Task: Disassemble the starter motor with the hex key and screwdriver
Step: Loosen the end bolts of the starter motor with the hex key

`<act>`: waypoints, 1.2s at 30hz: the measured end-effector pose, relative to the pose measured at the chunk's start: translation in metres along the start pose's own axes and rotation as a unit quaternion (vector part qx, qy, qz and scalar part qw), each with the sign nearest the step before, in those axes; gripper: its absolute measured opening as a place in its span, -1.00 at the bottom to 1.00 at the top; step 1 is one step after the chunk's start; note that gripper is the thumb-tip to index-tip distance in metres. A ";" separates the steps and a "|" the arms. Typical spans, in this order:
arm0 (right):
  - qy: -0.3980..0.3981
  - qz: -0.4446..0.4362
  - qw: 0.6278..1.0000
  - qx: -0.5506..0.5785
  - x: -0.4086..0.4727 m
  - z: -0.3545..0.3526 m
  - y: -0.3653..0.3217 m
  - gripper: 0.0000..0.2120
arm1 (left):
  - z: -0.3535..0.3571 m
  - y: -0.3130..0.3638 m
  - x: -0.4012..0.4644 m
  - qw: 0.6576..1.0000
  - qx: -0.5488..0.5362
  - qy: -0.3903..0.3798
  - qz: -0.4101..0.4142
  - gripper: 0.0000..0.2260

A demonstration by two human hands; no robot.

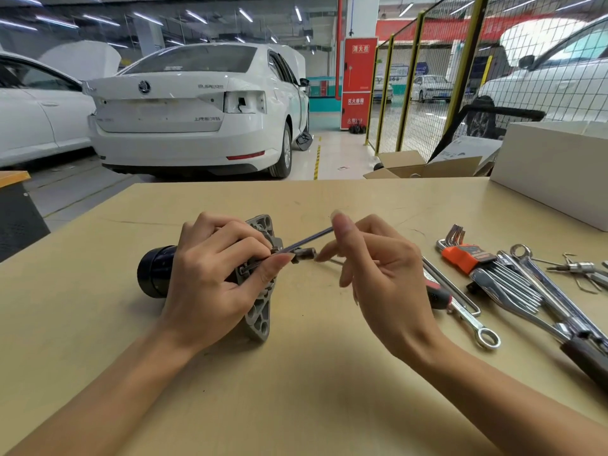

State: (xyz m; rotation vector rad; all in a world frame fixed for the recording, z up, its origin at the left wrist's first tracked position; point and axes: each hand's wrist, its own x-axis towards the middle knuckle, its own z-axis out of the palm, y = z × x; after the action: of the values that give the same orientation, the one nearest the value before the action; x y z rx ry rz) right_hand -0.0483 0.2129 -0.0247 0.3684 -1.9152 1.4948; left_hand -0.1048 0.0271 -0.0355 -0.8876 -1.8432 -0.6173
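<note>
Hex key (306, 240) in right hand (378, 268) fingertip grip

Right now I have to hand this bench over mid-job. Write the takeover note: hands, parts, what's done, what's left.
Left hand grips the starter motor, lying on its side on the table.
Right hand pinches the long arm of the hex key; its tip sits at a bolt in the grey flange.
Hex key set, wrenches and red-handled screwdriver lie on the right.
Done: nothing visibly removed.
Left: flange bolts, then screwdriver work.
</note>
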 end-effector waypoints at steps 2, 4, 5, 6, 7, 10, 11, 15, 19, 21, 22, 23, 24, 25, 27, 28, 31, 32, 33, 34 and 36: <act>-0.006 0.012 1.000 0.002 0.001 0.000 -0.001 -0.58 | 0.000 0.000 0.001 1.000 0.000 -0.003 0.002 -0.69; -0.012 0.004 1.000 0.007 0.002 -0.001 0.000 -0.60 | 0.001 0.000 0.001 1.000 0.001 -0.004 0.002 -0.69; -0.017 -0.005 1.000 0.006 0.001 -0.001 0.001 -0.60 | 0.001 0.000 0.001 1.000 0.001 -0.005 0.001 -0.68; -0.020 -0.013 1.000 -0.003 0.001 -0.001 0.003 -0.58 | 0.000 0.000 0.001 1.000 0.002 -0.005 -0.001 -0.67; -0.022 -0.020 0.999 -0.014 0.000 -0.001 0.004 -0.57 | 0.000 0.000 0.000 1.000 0.003 -0.006 -0.002 -0.67; -0.024 -0.053 0.998 -0.040 -0.001 0.000 0.007 -0.67 | 0.000 0.000 0.000 1.000 0.005 -0.006 -0.005 -0.67; -0.025 -0.062 0.997 -0.044 -0.001 0.001 0.007 -0.72 | -0.001 -0.001 0.000 1.000 0.004 -0.006 -0.007 -0.66; -0.039 -0.090 0.995 -0.029 -0.002 0.002 0.007 -0.79 | 0.000 0.000 0.000 1.000 -0.006 -0.008 -0.005 -0.67; -0.051 -0.109 0.993 0.014 -0.005 0.002 0.004 -0.84 | 0.000 -0.002 -0.001 1.000 -0.009 -0.006 0.003 -0.69; -0.055 -0.122 0.990 0.035 -0.006 0.001 0.002 -0.83 | 0.000 -0.002 -0.001 1.000 -0.005 -0.003 0.007 -0.69; -0.055 -0.125 0.990 0.041 -0.006 0.000 0.001 -0.80 | 0.001 -0.002 -0.001 1.000 -0.004 -0.001 0.007 -0.69; -0.054 -0.127 0.990 0.042 -0.005 -0.001 0.001 -0.76 | 0.001 -0.001 -0.001 1.000 -0.004 0.000 0.007 -0.69; -0.052 -0.129 0.989 0.038 -0.005 -0.001 0.001 -0.72 | 0.001 -0.001 -0.001 1.000 -0.004 0.001 0.007 -0.69; -0.047 -0.132 0.990 0.029 -0.004 -0.002 0.002 -0.69 | 0.002 -0.002 -0.001 1.000 -0.004 0.002 0.007 -0.69; -0.032 -0.133 0.990 0.011 -0.004 -0.001 0.002 -0.65 | 0.002 -0.002 -0.001 1.000 -0.003 0.003 0.008 -0.69; -0.025 -0.131 0.991 0.008 -0.004 -0.001 0.002 -0.65 | 0.002 -0.002 -0.001 1.000 -0.002 0.003 0.008 -0.68; -0.014 -0.104 0.994 0.005 -0.004 0.000 0.001 -0.65 | 0.001 -0.002 -0.001 1.000 -0.002 0.002 0.005 -0.68; -0.014 -0.091 0.996 0.009 -0.004 0.000 0.001 -0.64 | 0.001 -0.002 -0.001 1.000 -0.003 0.000 0.004 -0.68; -0.014 -0.081 0.996 0.016 -0.003 0.000 0.002 -0.64 | 0.001 -0.002 -0.002 1.000 -0.004 0.000 0.002 -0.69; -0.016 -0.076 0.997 0.023 -0.003 0.000 0.002 -0.63 | 0.001 -0.002 -0.002 1.000 -0.004 -0.001 0.001 -0.69; -0.020 -0.076 0.996 0.032 -0.003 0.000 0.002 -0.63 | 0.001 -0.001 -0.002 1.000 -0.006 -0.001 -0.002 -0.69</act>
State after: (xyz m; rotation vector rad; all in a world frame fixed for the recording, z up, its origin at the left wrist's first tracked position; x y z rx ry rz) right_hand -0.0479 0.2129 -0.0282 0.5645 -1.8292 1.4615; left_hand -0.1060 0.0265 -0.0376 -0.8932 -1.8443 -0.6304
